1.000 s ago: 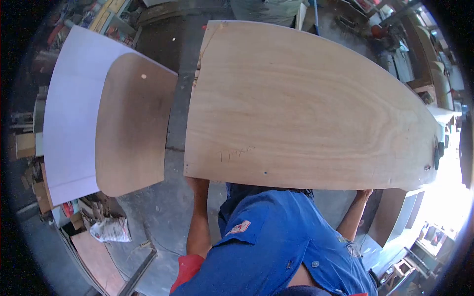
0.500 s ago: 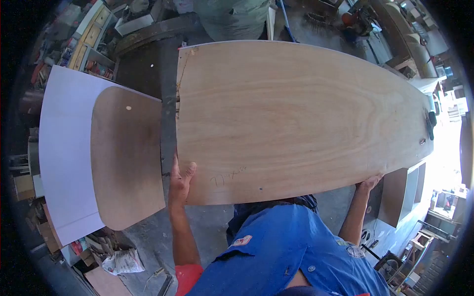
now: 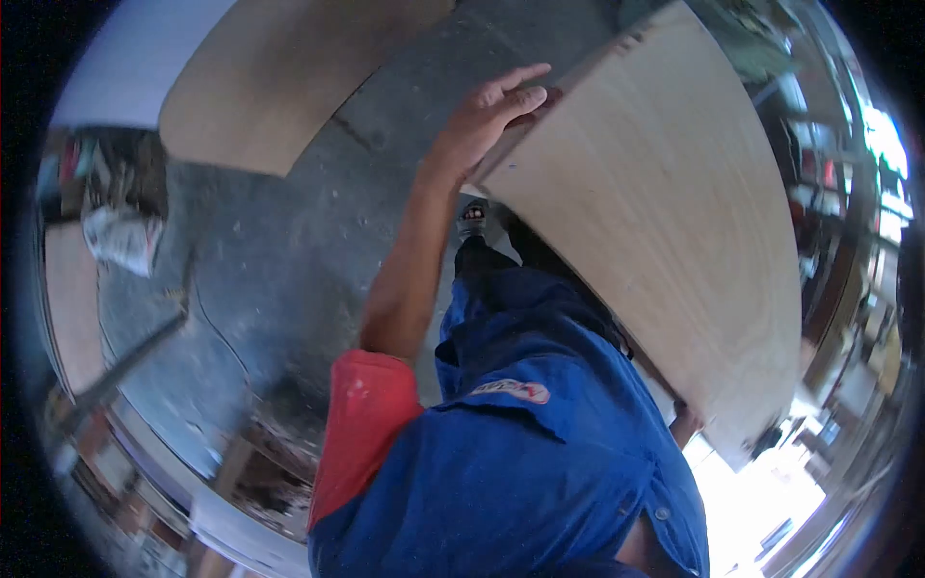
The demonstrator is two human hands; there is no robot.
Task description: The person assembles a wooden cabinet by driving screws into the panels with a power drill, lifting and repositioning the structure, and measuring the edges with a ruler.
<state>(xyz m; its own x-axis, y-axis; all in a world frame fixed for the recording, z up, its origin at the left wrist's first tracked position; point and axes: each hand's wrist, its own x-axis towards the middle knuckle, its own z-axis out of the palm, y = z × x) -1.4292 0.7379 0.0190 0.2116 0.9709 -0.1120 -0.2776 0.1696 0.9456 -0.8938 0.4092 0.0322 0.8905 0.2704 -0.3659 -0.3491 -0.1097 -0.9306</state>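
A large plywood panel point(image 3: 665, 212) with one straight end and a curved far side is tilted in front of me at the right. My left hand point(image 3: 496, 111) is at its straight end, some fingers bent round the edge and one stretched out past it. Farther along the near long edge, my right hand point(image 3: 686, 422) grips the panel from below, its fingers partly hidden by the wood. To the left lies a second brown board point(image 3: 279, 82) with rounded corners, on a white sheet point(image 3: 125, 67).
Grey concrete floor point(image 3: 260, 260) spreads at the left, crossed by a thin cable. A white sack point(image 3: 123, 239) and a light board point(image 3: 75, 299) lie at the far left. My sandalled foot point(image 3: 472, 217) shows below the panel. Cluttered shelving stands at the right, blurred.
My view has turned, and the panel now slants from upper middle to lower right instead of lying across. Both hands have moved with it. The board on the white sheet appears higher in view.
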